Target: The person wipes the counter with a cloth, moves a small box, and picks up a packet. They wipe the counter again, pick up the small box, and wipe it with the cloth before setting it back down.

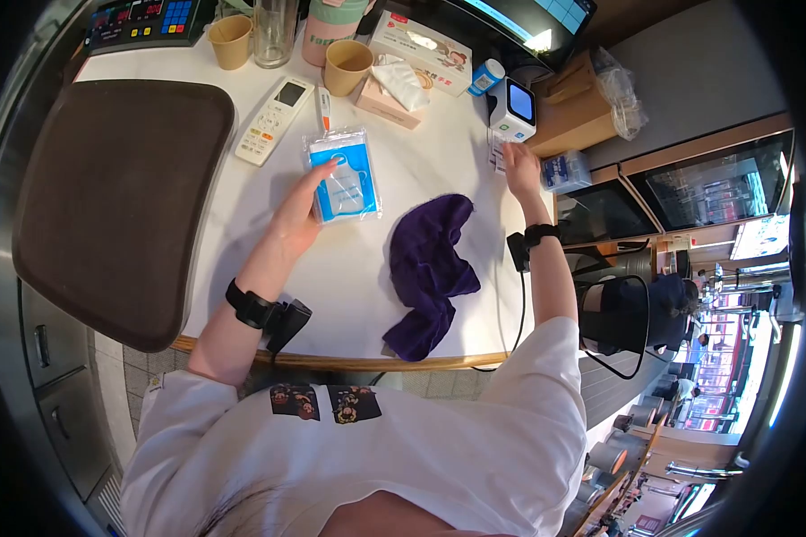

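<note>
Now the left hand (297,213) pinched a blue packet (342,179); the right hand (521,170), grip unclear, reached, likely needing care, white box (503,111) just ahead

1. I can see a way through mid-frame, over the white surface (354,295) between the blue packet (342,183) and the purple cloth (432,268).
2. The brown tray (125,197) takes up the left.
3. Remote (275,121), paper cup (347,67) and tissue box (390,103) crowd the upper centre.
4. At upper right, the right hand (521,168) blocks the way to the white device (513,106).
</note>
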A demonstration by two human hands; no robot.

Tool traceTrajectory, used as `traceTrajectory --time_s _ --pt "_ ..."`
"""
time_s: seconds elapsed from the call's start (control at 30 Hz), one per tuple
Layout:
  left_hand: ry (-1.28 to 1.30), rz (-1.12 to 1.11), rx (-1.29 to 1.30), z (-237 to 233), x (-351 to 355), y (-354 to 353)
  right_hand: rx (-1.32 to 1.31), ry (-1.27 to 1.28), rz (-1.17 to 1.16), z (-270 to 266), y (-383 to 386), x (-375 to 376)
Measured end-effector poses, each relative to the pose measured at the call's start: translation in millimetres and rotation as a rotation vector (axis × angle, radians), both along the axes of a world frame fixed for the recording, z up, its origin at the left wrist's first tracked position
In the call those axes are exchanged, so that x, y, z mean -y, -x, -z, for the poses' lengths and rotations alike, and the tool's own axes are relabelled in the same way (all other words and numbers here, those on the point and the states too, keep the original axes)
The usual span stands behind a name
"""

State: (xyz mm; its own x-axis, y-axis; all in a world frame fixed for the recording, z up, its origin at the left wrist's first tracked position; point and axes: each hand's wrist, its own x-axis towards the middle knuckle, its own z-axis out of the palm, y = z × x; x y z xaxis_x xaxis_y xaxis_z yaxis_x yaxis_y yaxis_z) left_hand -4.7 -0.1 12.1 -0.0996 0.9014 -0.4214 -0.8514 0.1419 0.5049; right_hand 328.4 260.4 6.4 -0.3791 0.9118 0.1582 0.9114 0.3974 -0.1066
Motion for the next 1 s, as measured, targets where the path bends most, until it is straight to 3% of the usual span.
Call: traceTrajectory --time_s 0.07,0.27,0.47,0.57,0.67,0.73,0.77,0.83,1.0 --pt "-0.002 0.008 0.001 1.6 -0.4 0.9 0.045 0.121 -0.006 -2.0 2.7 8.4" --pt "-0.029 0.016 -0.039 -3.4 1.4 -0.3 -0.072 0.115 -0.009 7.3 -0.7 5.3" --pt "-0.043 0.010 -0.030 -0.2 0.7 0.9 -0.134 -0.154 -0.111 1.4 0.4 3.9" --pt "-0.027 0.023 -0.043 -1.0 1.9 0.8 -0.266 0.055 -0.172 -13.4 7.7 25.7" --pt "-0.060 0.048 -0.063 1.3 0.1 0.2 -0.347 0.279 -0.296 -47.8 43.0 92.7" --pt "-0.104 0.097 -0.121 -1.4 0.6 -3.5 -0.406 0.507 -0.404 -75.7 68.4 148.1" --pt "-0.129 0.130 -0.173 -5.6 2.2 -5.5 -0.506 0.744 -0.354 -87.1 81.9 171.6" --pt "-0.155 0.198 -0.228 -12.4 7.1 -10.5 -0.654 0.857 -0.395 -67.9 95.8 199.8" --pt "-0.186 0.270 -0.344 -12.9 8.7 -17.6 -0.832 1.093 -0.225 -49.2 128.2 224.1"
